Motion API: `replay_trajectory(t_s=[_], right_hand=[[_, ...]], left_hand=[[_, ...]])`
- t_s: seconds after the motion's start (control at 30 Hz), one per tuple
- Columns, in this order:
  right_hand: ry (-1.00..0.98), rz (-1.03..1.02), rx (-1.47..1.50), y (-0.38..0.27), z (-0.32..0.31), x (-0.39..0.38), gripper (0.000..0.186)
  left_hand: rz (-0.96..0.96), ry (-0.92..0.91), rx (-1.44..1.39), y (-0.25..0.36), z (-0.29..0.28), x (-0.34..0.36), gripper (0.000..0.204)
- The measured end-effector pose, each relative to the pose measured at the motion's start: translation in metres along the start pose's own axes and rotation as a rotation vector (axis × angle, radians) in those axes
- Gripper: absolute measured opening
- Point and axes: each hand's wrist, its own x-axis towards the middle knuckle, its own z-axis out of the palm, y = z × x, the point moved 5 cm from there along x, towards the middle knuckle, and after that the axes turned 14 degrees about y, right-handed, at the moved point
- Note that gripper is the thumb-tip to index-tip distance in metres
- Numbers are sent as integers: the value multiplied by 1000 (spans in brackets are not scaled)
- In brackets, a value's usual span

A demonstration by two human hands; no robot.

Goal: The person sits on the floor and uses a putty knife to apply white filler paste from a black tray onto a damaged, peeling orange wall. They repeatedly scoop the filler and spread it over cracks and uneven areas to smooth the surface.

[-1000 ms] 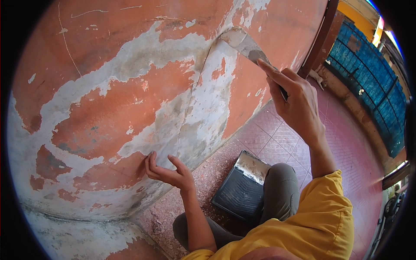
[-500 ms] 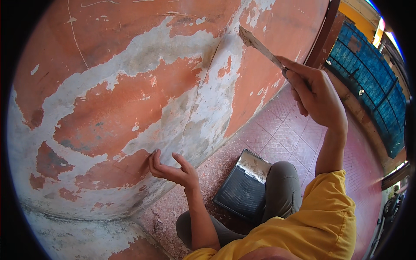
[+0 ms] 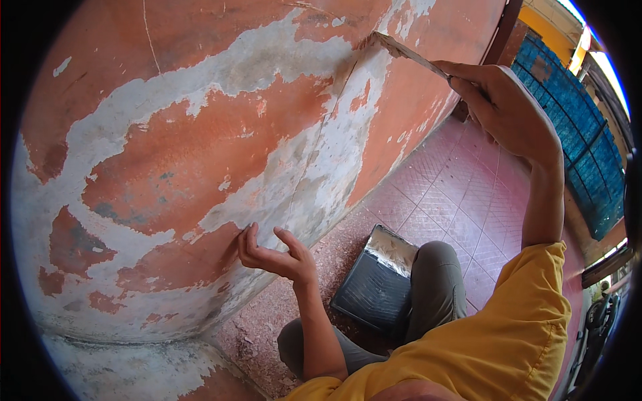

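My right hand is closed around the handle of a putty knife. Its blade, smeared with pale residue, reaches left to the wall, where the tip meets or nearly meets a whitish bare strip. A thin crack runs down the wall below that tip. Lower on the wall, my left hand has its fingertips resting against the orange paint, fingers bent and thumb held apart, with nothing in it. Orange paint is broken by large grey-white peeled areas.
A black paint tray with white material at its far end lies on the floor beside my bent knee. Paint flakes litter the floor along the wall's foot. Pink tiles stretch right toward a blue-covered fence.
My right hand has moved to the right, and the putty knife's blade lies at a flatter slant. The view has shifted slightly; my left hand keeps its place on the wall.
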Motion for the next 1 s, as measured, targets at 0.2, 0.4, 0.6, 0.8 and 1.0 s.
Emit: replay_trajectory(t_s=[0.2,0.4,0.6,0.8,1.0], right_hand=[[-25,22,-46,-16,7,-3,29],[47,-150,5,-36,24,-27,34],[-149,23,171,-47,26,-45,31],[116,153,133,-7,23,-29,33],[-24,472,519,-7,20,-58,34]], left_hand=[[11,18,-13,2,-2,4,31],[-15,-9,-13,-1,-2,3,30],[-25,-16,-13,-3,-5,4,30],[-13,-5,-29,-1,-5,5,30],[-8,-11,-33,0,-4,3,30]])
